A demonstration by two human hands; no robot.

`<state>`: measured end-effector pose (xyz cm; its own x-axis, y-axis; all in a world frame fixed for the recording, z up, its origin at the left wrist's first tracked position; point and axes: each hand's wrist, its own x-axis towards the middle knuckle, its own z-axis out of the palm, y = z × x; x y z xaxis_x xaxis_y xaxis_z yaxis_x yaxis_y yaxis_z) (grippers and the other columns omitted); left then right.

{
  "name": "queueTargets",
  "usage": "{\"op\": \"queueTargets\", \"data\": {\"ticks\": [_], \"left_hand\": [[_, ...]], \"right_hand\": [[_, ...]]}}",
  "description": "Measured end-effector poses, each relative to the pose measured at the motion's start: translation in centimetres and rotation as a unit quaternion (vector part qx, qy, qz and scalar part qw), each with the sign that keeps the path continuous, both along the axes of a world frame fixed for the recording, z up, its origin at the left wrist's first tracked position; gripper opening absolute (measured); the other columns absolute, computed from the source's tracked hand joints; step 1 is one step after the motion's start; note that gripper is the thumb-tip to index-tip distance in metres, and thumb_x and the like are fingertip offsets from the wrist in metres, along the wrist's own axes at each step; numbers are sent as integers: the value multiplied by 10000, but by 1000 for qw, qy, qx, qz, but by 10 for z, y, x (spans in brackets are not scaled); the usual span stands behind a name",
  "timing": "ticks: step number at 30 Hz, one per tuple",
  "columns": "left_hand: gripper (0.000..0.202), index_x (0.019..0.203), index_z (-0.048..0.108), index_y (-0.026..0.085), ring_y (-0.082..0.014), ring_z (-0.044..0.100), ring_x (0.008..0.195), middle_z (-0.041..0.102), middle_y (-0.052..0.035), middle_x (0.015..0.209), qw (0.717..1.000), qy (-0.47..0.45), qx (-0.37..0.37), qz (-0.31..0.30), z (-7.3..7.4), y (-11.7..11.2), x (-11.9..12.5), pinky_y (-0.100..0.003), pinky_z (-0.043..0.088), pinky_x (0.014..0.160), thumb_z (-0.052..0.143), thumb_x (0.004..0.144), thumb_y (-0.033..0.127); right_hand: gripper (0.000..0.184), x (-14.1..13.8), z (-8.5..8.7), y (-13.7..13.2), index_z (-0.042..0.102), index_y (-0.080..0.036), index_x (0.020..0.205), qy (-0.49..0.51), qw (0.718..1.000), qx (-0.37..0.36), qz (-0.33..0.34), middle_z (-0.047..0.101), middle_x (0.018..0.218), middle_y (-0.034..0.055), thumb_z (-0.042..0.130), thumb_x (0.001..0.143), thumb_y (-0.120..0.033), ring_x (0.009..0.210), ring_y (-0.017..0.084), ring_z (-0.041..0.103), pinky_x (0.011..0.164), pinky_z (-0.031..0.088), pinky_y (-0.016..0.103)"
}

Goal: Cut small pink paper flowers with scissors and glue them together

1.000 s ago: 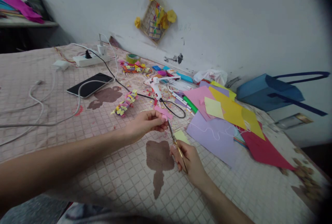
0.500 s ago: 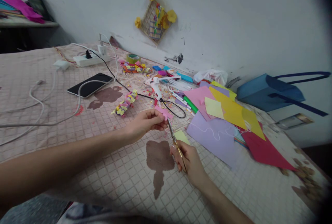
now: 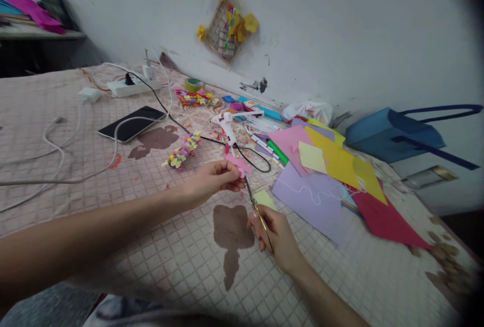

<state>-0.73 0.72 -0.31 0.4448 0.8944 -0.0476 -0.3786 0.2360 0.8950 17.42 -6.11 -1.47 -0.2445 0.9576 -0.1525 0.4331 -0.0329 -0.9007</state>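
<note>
Between the fingertips of my left hand [image 3: 221, 178] is a small piece of pink paper [image 3: 238, 162]. My right hand [image 3: 275, 236] is closed around the gold handles of a pair of scissors [image 3: 251, 195]. The blades point up and away from me and reach the pink paper by my left fingertips; I cannot tell whether they are cutting into it. A pale yellow paper piece [image 3: 265, 199] lies just beyond my right hand. Left of the paper rests a cluster of small yellow, pink and purple paper flowers [image 3: 182, 151].
A white glue gun [image 3: 227, 127] with a black cord lies beyond my hands. Coloured sheets [image 3: 308, 201] and a green marker [image 3: 277, 151] are to the right, near a blue bag [image 3: 393, 135]. A tablet [image 3: 130, 124], white cables and a power strip [image 3: 132, 87] sit on the left.
Almost nothing differs. Both hands, the pink paper and the scissors stay in nearly the same place.
</note>
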Motion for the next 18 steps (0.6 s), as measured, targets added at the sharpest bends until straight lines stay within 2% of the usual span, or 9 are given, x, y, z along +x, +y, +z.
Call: {"op": "queueTargets", "data": {"ticks": [14,18], "left_hand": [[125,743,532,116,-119,602,705,614,-36,764,1000,1,5,13,-1,1,0,-264,462,682,601,770,216],[130,741,534,121,-117,601,707,612,-31,762,1000,1,9,15,-2,1,0,-263,460,682,606,766,226]], "right_hand": [[389,1,-2,1,483,-162,648,-27,999,24,2,387,481,-60,402,851,-484,374,56,367,377,273,176],[383,2,-2,0,465,-165,633,-30,999,25,4,391,479,-60,405,855,-471,376,56,378,379,279,173]]}}
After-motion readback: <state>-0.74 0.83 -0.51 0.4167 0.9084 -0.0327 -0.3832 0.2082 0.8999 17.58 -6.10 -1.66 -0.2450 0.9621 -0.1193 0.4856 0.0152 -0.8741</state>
